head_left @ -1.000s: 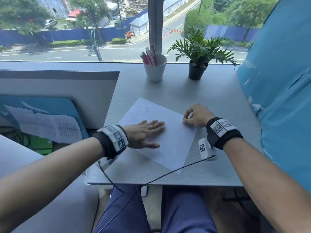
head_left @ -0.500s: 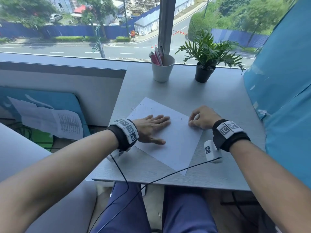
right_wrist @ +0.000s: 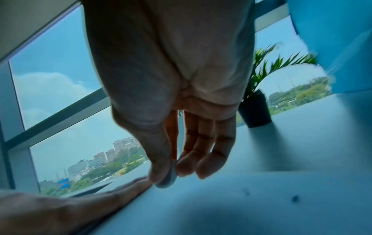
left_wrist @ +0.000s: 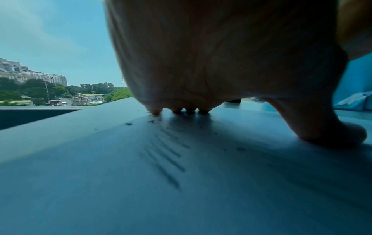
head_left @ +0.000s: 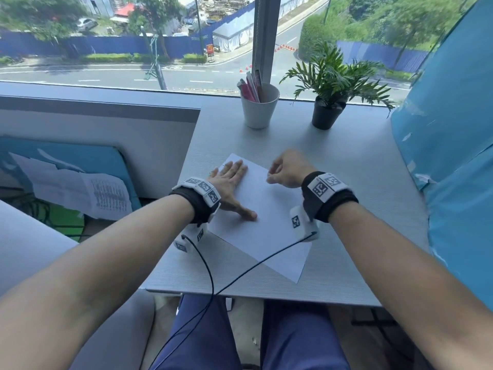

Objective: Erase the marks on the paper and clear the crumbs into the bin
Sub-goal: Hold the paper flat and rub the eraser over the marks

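Grey desk (head_left: 346, 166); white paper (head_left: 266, 222) lies skewed at its centre. Left hand (head_left: 229, 182) flat, fingers straight, pressing the sheet's 10 o'clock corner beside dark crumbs (left_wrist: 128, 123). Right hand (head_left: 289, 169), at 3 o'clock of it, pinches a small pale eraser (right_wrist: 168, 179) between thumb and fingertips, just above the paper.

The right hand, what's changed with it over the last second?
The right hand, pinching the eraser, has moved from the paper's right edge inward toward the left hand. The left hand stays flat, pressing the paper down.
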A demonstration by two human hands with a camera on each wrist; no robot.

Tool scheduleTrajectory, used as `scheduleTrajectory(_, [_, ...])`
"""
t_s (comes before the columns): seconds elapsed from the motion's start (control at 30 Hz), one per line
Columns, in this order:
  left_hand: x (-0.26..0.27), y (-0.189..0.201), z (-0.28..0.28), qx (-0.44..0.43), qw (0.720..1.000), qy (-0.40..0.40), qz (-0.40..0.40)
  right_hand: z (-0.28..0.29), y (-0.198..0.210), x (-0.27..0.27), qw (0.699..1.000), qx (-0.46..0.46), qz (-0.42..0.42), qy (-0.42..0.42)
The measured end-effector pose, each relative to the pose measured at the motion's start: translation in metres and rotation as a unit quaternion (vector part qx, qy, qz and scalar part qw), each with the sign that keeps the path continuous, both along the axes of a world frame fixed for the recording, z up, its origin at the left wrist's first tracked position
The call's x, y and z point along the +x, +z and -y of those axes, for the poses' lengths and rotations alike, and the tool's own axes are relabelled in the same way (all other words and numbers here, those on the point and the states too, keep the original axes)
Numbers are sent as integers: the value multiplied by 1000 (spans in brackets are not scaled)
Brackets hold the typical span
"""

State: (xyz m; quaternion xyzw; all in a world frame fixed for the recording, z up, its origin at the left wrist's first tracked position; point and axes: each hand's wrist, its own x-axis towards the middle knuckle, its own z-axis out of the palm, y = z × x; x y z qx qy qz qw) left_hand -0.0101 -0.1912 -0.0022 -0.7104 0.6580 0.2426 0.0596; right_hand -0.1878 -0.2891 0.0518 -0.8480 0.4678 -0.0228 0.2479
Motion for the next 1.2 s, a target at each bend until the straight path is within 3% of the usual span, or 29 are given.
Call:
scheduleTrajectory(0.23, [-1,0,0,1,1000,-2,-2,4,-20,35,998,-7,52,-46])
scheduleTrajectory(0.37, [0,-1,-1,0,1000,-8,-7,-5,-24,29,998,37,53,13])
scheduleTrajectory(0.5, [-1,-2,1,-2,1000,-9,-2,5,-19,26,996,28,81,-39])
scheduleTrajectory(0.63, [1,-2,1,3,1000,-14,0,-7,-17,32,997,52,37,41])
scheduleTrajectory(0.77, [-2,-3,2,6,1000,-9,8,3,-14,28,997,20,71,-34])
scheduleTrajectory(0.9, [-1,-4,3,9,1000,-10,5,-14,-13,34,997,45,23,59])
scheduleTrajectory(1.03, [-2,-3,3,11,1000,-3,7,0,-15,31,995,36,75,-48])
scheduleTrajectory(1.13, [-1,-2,3,12,1000,-14,3,-21,-16,36,997,52,48,43])
scheduleTrajectory(1.2, [-2,-3,3,12,1000,-17,2,-16,-13,34,997,51,38,34])
